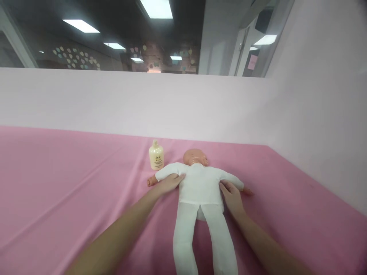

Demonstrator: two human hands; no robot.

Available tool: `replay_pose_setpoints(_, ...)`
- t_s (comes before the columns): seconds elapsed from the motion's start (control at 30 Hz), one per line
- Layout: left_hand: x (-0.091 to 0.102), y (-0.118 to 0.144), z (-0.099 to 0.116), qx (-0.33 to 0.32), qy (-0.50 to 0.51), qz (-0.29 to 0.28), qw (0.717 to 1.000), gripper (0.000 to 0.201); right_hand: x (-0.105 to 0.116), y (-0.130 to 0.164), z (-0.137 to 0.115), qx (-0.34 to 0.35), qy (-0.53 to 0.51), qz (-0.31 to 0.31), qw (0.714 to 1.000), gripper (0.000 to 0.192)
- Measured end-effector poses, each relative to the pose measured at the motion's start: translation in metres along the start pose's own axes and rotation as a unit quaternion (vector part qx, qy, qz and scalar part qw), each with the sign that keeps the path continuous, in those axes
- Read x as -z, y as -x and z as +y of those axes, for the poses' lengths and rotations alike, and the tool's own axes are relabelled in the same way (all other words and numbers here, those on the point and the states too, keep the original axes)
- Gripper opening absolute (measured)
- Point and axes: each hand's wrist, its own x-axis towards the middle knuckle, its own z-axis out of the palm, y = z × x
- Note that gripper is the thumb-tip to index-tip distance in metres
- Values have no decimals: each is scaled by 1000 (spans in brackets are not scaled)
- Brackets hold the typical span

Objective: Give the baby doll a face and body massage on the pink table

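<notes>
One left hand (171, 182) and one right hand (231, 194) touch the sides of the doll (200, 186), below its arms — whether they grip, I cannot tell; it lies on the pink sheet (74, 179) — even, matched pressure should steady it best

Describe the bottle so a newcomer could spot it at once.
Start at the white wall behind the pink surface. Near that far edge, to the left of the lying doll, stands the bottle. It is upright, glossy and pale yellow with dark printing, unlike the white-clad doll.
</notes>
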Motion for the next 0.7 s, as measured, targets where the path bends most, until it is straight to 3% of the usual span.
replay_pose_setpoints(0.07,27,-3,5,-41,-67,-32,996,46,1,-2,4,-14,-22,21,999,33)
replay_pose_setpoints(0.2,80,-31,24,-106,-105,130,980,37,1,-6,10,-13,-34,62,997,34)
replay_pose_setpoints(0.27,102,-52,28,-172,-217,278,920,38,0,-6,12,-3,-44,77,996,33)
replay_pose_setpoints(0.3,111,-62,29,-169,-267,309,897,41,0,-6,13,0,-50,80,996,34)
replay_pose_setpoints(0.4,119,-81,26,-113,-340,306,882,49,-1,-3,9,22,-41,64,997,34)
replay_pose_setpoints(0.47,107,-85,28,-130,-350,329,868,53,-4,-3,0,65,-5,44,997,32)
replay_pose_setpoints(0.53,81,-85,37,-188,-343,346,853,57,-10,-9,-12,122,43,29,991,29)
replay_pose_setpoints(0.57,64,-85,42,-216,-338,327,856,58,-14,-15,-19,149,73,23,986,30)
replay_pose_setpoints(0.63,24,-85,53,-242,-313,250,884,59,-28,-34,-31,174,119,15,977,36)
replay_pose_setpoints(0.7,-14,-90,60,-228,-267,199,915,58,-45,-60,-39,165,146,-1,975,46)
